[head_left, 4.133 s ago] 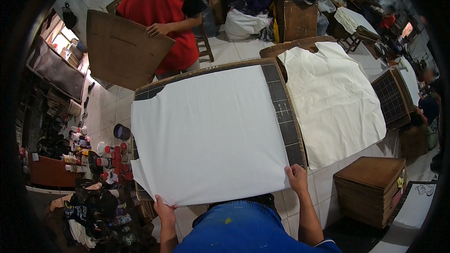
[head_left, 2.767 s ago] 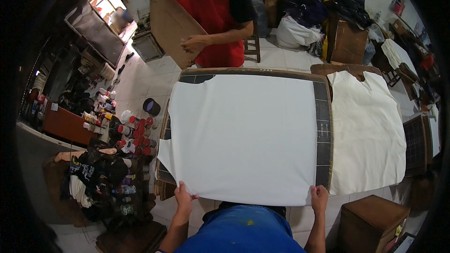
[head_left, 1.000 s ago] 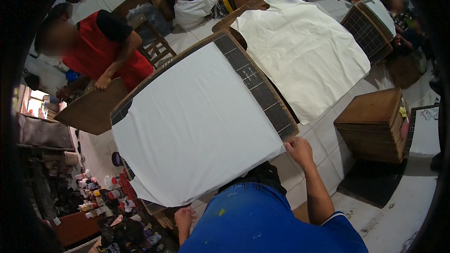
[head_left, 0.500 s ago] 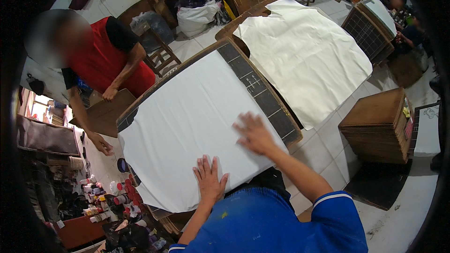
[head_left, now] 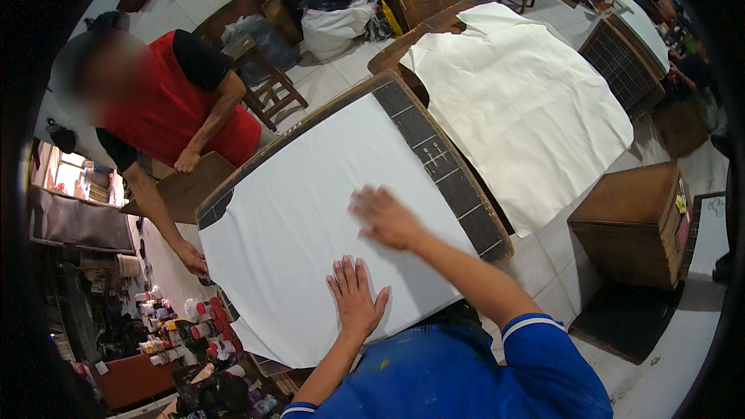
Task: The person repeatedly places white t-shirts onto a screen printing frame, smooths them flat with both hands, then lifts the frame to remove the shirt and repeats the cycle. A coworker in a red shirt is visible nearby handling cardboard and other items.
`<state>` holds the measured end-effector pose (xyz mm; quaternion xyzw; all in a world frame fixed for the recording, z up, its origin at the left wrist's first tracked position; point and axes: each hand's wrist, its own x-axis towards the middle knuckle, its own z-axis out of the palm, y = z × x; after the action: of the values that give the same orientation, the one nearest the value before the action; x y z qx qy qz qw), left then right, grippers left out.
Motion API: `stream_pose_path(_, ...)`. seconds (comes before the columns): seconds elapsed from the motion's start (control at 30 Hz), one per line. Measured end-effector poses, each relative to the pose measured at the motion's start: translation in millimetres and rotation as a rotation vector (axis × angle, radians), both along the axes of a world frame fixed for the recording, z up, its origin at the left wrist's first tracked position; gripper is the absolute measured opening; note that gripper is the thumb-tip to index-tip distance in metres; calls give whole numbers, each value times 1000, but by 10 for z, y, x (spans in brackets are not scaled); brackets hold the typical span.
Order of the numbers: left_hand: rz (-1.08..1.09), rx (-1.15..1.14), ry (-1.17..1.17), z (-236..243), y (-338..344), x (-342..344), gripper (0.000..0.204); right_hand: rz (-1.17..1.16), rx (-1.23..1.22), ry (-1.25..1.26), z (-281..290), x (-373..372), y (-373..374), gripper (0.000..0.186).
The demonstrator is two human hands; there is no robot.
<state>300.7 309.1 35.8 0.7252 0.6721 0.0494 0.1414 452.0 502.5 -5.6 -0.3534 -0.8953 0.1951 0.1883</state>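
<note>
A white sheet (head_left: 279, 209), smooth like fabric or leather, covers most of a dark board with a white grid (head_left: 442, 157). Flat on the sheet near its front edge lies my left hand (head_left: 357, 299), fingers stretched out. My right hand (head_left: 384, 219) is over the middle of the sheet, blurred by motion, its fingers extended and holding nothing. At the sheet's left edge, a co-worker's hand (head_left: 191, 257) reaches down beside the board; whether it grips anything is too small to tell.
A co-worker in a red and black shirt (head_left: 167, 101) stands at the far left. Beyond the board, a cream sheet (head_left: 528, 116) drapes another table. Stacked brown boards (head_left: 625, 225) stand at right. Several bottles and jars (head_left: 167, 334) crowd the lower left. A wooden stool (head_left: 268, 85) stands behind.
My right hand has swept left across the sheet, while my left hand stays flat near the front edge. The co-worker's lower hand has moved right to the sheet's left edge. The view has shifted slightly.
</note>
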Motion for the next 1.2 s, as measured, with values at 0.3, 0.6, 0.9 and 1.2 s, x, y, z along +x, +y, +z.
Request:
stream_pose_path(0.3, 46, 42, 20, -80, 11, 6, 89, -271, 82, -105, 74, 181, 755, 68)
stream_pose_path(0.6, 65, 4, -9, -31, 45, -15, 88, 206, 153, -25, -55, -1005, 858, 69)
stream_pose_path(0.9, 106, 23, -52, -87, 36, -43, 89, -35, 312, -266, 212, -180, 2169, 61)
stream_pose_path(1.2, 172, -2, -73, -81, 31, -24, 82, 442, 208, -187, 296, -767, 2424, 62)
